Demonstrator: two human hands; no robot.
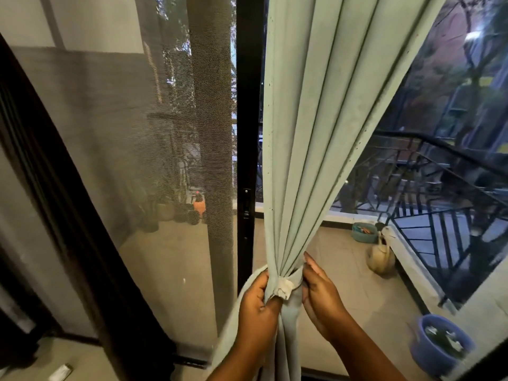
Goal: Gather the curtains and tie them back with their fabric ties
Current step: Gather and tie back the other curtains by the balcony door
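At the 6 o'clock edge of the view, the pale green curtain (310,133) hangs bunched into soft pleats before the dark door frame (248,105), cinched by its fabric tie (284,287). The left hand (258,301) is closed on the gathered cloth at 9 o'clock of the tie; the right hand (319,287) pinches the tie's 3 o'clock side, fingers curled. The cloth looks light, limp and prone to slipping loose, so holding tight at the cinch itself seems best.

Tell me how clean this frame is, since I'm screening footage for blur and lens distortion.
Head view: wide-angle bending curves the black door frame and dark left jamb; the pale green pleated curtain and both hands are sharp; the mesh screen hazes the balcony behind; dim, even light, no glare.
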